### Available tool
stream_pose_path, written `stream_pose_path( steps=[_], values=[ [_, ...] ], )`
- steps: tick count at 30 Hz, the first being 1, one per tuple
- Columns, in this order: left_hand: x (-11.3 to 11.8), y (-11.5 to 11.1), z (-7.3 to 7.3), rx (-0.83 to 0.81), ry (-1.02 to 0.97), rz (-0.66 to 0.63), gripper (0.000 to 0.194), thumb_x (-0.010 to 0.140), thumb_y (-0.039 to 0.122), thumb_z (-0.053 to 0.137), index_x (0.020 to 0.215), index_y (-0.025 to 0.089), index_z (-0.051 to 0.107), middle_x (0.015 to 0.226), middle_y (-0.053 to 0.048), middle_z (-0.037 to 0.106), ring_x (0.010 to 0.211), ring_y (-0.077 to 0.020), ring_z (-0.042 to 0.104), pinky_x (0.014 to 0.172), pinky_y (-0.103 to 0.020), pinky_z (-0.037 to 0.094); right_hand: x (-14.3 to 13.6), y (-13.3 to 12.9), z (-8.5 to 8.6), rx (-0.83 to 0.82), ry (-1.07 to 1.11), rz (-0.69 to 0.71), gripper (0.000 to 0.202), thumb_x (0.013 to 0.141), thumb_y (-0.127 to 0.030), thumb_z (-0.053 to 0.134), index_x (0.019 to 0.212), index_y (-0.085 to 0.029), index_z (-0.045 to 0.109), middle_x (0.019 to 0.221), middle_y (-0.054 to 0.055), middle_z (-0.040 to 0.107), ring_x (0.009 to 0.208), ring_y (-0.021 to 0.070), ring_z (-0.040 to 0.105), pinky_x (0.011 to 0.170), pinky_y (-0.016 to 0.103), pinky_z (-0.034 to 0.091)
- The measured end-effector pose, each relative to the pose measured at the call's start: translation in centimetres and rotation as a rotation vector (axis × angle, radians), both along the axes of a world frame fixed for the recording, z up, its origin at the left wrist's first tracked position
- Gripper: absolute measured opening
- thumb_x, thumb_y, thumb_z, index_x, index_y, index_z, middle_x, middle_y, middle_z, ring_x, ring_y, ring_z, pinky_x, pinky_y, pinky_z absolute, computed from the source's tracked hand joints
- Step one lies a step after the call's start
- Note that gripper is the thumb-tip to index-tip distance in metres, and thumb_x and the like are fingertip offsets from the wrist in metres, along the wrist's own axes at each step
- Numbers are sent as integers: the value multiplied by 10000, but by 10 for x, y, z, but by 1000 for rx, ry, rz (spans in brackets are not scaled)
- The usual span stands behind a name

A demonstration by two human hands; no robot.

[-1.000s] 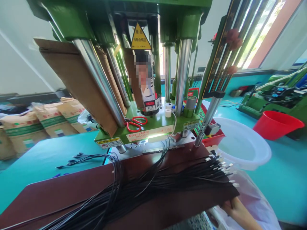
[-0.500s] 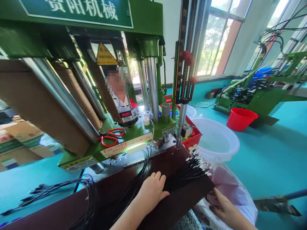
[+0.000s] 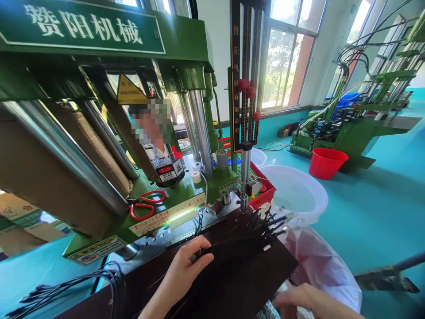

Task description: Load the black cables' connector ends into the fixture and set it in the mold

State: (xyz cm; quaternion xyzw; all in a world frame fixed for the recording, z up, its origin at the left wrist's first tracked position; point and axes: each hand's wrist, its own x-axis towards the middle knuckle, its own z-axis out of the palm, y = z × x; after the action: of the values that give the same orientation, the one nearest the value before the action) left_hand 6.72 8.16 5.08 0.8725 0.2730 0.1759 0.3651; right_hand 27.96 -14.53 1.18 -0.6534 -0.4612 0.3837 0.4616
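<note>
A bundle of black cables (image 3: 232,248) lies over the dark brown board (image 3: 245,283), its ends fanned out near the right corner. My left hand (image 3: 195,257) is closed round these cables at the middle of the board, thumb and fingers curled over them. Past the board's right edge is my right hand (image 3: 299,297), blurred at the bottom of the view, its fingertips near a patterned cloth (image 3: 268,310); whether it holds anything is hidden. One small pale connector (image 3: 267,248) lies apart on the board. More black cables (image 3: 76,283) hang over the left side.
A green press (image 3: 186,40) stands behind the board, with red-handled scissors (image 3: 146,206) on its base. To the right are a white tub (image 3: 295,190), a white plastic bag (image 3: 322,261) and a red bucket (image 3: 328,163). A person (image 3: 156,146) is behind the press.
My left hand has moved left and closed on the cables. The cable ends have shifted and spread. My right hand has moved down and left, off the board's corner. The view has turned slightly.
</note>
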Motion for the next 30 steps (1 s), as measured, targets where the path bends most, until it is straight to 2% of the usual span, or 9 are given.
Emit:
stream_pose_path(
  steps=[3,6,10,14,17,20,24,27,30],
  values=[
    [-3,2,-4,-94,-87,63,231,787,389,477,812,179,571,679,11,537,651,-128,489,626,-227,389,-25,30,0,-1,198,258,207,762,-283,574,939,-252,676,753,38,685,672,163,604,633,274,449],
    [-6,1,-10,-241,-111,133,312,789,466,445,861,177,541,556,49,424,509,-96,386,495,-206,330,-50,67,-9,155,620,256,282,735,-388,626,963,-223,649,744,42,678,641,147,605,573,243,432],
    [-5,-4,-19,-354,-126,92,361,760,530,459,803,178,521,571,53,394,516,-80,339,472,-189,295,-60,113,7,465,1023,139,526,594,-367,761,1081,-266,589,1095,60,614,1035,226,535,864,363,404],
    [5,-10,-37,-367,-95,53,364,752,541,461,799,181,494,593,51,388,549,-80,353,490,-188,308,-42,135,42,679,1021,3,333,729,-323,654,1049,-250,597,1037,51,645,1034,213,535,948,396,334],
    [16,-11,-44,-423,14,-58,308,783,489,431,796,183,461,594,49,419,514,-72,381,462,-187,312,-32,136,56,606,854,-21,227,808,-317,565,984,-183,618,828,71,691,868,205,598,843,380,395],
    [33,-13,-30,-465,27,-177,207,794,383,437,816,178,452,646,38,477,506,-64,436,452,-180,342,-32,133,57,536,747,-35,248,815,-358,550,969,-173,612,792,71,690,823,200,598,751,345,422],
    [66,-20,7,-480,-104,-210,122,762,253,438,833,158,470,623,43,493,428,-47,433,382,-164,321,-29,132,52,556,648,-66,250,780,-335,602,973,-175,611,839,59,678,781,175,586,723,317,434],
    [83,-21,25,-507,-141,-230,118,749,259,441,775,150,477,574,46,495,376,-45,430,335,-158,290,-21,132,46,574,626,-25,304,762,-326,621,1042,-211,589,928,59,652,740,174,583,597,290,456],
    [87,-19,31,-626,-162,-245,176,748,320,464,776,146,467,629,11,561,436,-68,513,370,-166,344,-12,129,38,533,651,-4,303,792,-362,576,1072,-247,585,1013,60,627,627,140,573,499,266,442]
  ],
)
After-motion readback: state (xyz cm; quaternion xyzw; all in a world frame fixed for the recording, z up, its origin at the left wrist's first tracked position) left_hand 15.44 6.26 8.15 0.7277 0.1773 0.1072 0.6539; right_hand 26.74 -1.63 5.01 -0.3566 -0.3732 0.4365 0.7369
